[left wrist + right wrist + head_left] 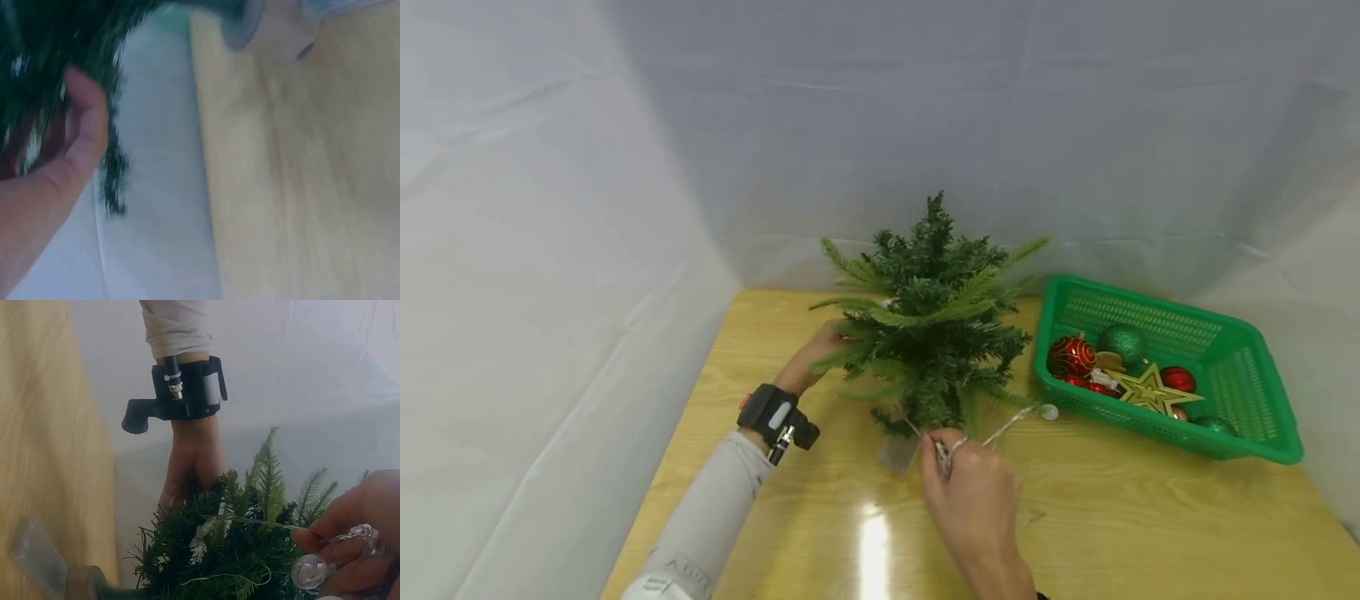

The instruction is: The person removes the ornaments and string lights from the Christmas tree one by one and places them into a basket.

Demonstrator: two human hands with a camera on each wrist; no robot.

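A small artificial Christmas tree [936, 333] stands on the table. My right hand [973, 492], just in front of it, pinches the thin wire of a string of lights [1011, 423]. In the right wrist view a clear round bulb [309, 572] hangs by those fingers, with more bulbs bunched in the palm. The wire runs into the branches, where a small clear piece [202, 532] sits. My left hand [820, 354] reaches into the tree's left side, thumb bent beside the foliage [87, 119]. Its fingertips are hidden by needles, so I cannot tell what they hold.
A green plastic basket [1262, 392] stands at the right with baubles and a gold star [1150, 392] inside. A clear flat box [898, 450] lies by the tree's base [281, 28]. White sheeting [865, 125] rises behind and to the left of the wooden table [1105, 517].
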